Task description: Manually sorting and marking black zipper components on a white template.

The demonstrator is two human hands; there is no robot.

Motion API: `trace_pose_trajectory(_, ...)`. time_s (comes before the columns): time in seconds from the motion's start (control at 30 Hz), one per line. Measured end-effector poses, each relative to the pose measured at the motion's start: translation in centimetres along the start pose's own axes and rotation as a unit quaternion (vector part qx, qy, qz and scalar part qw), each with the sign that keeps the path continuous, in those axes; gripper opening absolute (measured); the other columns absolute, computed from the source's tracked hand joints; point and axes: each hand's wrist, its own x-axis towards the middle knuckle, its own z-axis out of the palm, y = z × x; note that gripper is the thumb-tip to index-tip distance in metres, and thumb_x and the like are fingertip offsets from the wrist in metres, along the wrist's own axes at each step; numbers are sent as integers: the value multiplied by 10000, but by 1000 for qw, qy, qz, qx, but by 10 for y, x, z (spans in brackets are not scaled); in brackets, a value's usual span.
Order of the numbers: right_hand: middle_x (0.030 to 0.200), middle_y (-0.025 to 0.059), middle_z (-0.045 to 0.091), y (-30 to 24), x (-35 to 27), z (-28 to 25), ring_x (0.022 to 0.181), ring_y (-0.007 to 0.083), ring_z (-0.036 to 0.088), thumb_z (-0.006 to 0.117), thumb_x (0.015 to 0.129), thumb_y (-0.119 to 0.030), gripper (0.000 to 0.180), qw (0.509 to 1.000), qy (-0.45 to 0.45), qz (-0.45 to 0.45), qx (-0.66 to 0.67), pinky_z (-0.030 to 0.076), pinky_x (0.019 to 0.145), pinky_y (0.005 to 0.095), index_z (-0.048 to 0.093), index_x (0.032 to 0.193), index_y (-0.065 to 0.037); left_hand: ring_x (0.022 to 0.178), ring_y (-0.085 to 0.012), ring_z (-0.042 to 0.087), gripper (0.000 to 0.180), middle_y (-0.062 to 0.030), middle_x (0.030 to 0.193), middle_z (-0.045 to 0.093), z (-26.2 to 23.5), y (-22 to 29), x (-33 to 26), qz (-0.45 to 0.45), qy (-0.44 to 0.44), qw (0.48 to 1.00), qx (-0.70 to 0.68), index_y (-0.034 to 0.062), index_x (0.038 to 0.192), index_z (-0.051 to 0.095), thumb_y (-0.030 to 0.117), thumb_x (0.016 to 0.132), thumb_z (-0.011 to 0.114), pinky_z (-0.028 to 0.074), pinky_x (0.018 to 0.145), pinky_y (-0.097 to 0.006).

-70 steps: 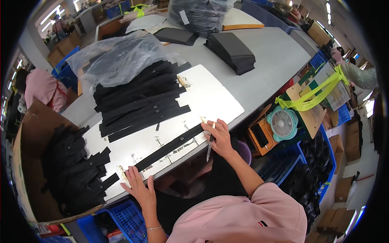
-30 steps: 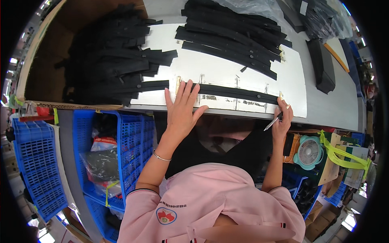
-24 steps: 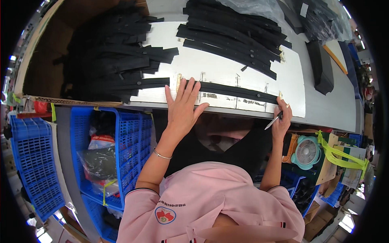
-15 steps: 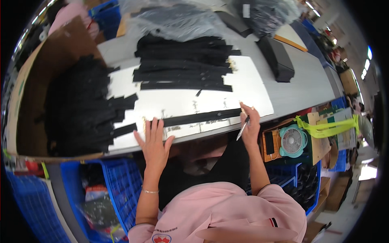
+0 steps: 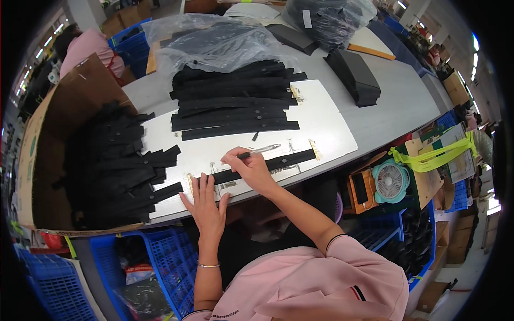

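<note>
A long black fabric strip lies along the near side of a white board. My left hand rests flat over the strip's left end, fingers stretched and thumb apart. Above the left part of the strip, my right hand grips a slim pen with a clear end and a dark section. Its fingers are closed around the pen, and the writing tip is hidden by them. Dark marks and yellowish tape show on the board around the strip.
Several black strips lie stacked at the board's far side, under clear plastic. A cardboard box full of black strips stands left. Right of me are a teal fan and phone. Blue crates sit below the table.
My right hand has moved left from the strip's right end to its left part, still with the pen. My left hand stays on the left end. The whole view has shifted slightly.
</note>
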Motion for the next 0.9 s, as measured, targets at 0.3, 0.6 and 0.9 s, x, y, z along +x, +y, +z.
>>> trace_pose_trajectory(0.3, 779, -7, 681, 18, 7, 10, 701, 48, 613, 653, 1005, -173, 149, 996, 52, 29, -60, 478, 620, 216, 681, 979, -29, 1522, -343, 332, 615, -117, 1581, 461, 2, -1, 2, -15, 3, 1000, -15, 89, 1482, 504, 318, 948, 709, 82, 1219, -656)
trace_pose_trajectory(0.6, 821, 8, 685, 22, 7, 12, 720, 47, 585, 661, 1011, -143, 161, 989, -3, 29, -146, 468, 662, 205, 694, 974, 10, 1513, -322, 358, 634, -94, 1577, 478, 1, -3, 2, -31, 17, 999, -33, 111, 1500, 508, 363, 952, 702, 72, 1226, -624)
trace_pose_trajectory(0.9, 738, 43, 706, 28, 4, 22, 671, 71, 657, 694, 990, -207, 221, 988, -6, 3, -156, 497, 615, 236, 695, 967, 13, 1477, -308, 404, 641, -93, 1540, 508, 4, -2, 0, -22, 43, 998, -29, 89, 1446, 556, 387, 910, 740, 139, 1205, -645)
